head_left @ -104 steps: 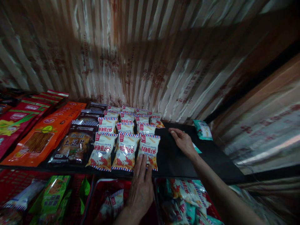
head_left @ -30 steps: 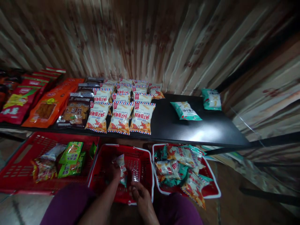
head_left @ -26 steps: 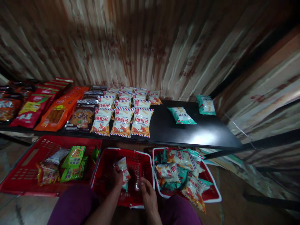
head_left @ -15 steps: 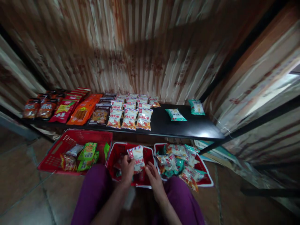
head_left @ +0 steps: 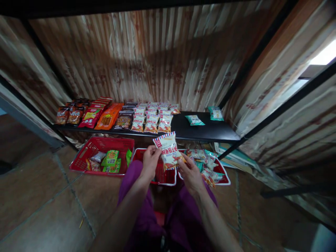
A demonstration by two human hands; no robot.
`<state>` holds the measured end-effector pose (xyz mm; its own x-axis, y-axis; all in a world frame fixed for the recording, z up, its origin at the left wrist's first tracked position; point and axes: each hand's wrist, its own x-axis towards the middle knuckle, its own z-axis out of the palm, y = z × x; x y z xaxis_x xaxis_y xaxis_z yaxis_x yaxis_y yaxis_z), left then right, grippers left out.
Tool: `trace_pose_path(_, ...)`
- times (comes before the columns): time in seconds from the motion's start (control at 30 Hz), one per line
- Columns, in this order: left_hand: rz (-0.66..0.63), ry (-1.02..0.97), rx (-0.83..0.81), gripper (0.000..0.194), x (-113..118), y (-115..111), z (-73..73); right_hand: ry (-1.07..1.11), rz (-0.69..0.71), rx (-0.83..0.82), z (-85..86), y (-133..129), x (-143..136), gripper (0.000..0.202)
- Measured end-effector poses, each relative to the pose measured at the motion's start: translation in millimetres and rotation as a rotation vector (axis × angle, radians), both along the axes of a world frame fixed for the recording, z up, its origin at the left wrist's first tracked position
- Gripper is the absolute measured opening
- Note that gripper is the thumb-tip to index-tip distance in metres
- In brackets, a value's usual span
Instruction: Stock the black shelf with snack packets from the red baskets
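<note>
A white and orange snack bag [head_left: 169,150] with a striped top edge is held up between my hands, above the middle red basket [head_left: 172,177]. My left hand [head_left: 151,159] pinches its left side. On its lower right side, my right hand [head_left: 191,173] grips it with thumb and fingers. Matching snack bags [head_left: 151,122] stand in rows on the black shelf [head_left: 181,127] just beyond. The held bag and my hands hide much of the middle basket's contents.
Brown, red and orange snack packets [head_left: 107,117] line the shelf's left part; two teal bags [head_left: 194,120] lie to the right. A left red basket [head_left: 86,150] holds green packets [head_left: 111,158]. The right basket [head_left: 225,179] holds mixed bags. Black posts [head_left: 283,101] frame the shelf.
The snack bag has come up out of the middle basket toward the shelf's front edge. My right hand, earlier beside it, now grips it too. The view has shifted.
</note>
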<state>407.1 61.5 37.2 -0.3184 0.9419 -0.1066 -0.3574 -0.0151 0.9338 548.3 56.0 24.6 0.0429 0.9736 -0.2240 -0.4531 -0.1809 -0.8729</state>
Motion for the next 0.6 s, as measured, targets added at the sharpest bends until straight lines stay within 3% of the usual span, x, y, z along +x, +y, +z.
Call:
trace_pose_path(0.13,-0.062,-0.07,0.044,0.04,-10.2,-13.4,17.9,0.024,-0.066,0.032,20.5,-2.6,5.4,0.05)
trace_pose_path(0.27,-0.086,-0.043,0.089,0.042,-13.2,-19.6,26.0,0.015,-0.115,0.095,30.4,-8.6,-0.2,0.047)
trace_pose_path(0.43,-0.194,-0.07,0.132,0.053,-1.3,-28.7,20.3,-0.023,-0.191,0.152,24.6,-25.0,-16.7,0.044)
trace_pose_path(0.6,-0.168,-0.078,0.175,0.052,5.4,-35.1,12.9,-0.104,-0.083,0.153,18.2,-34.5,-18.4,0.042)
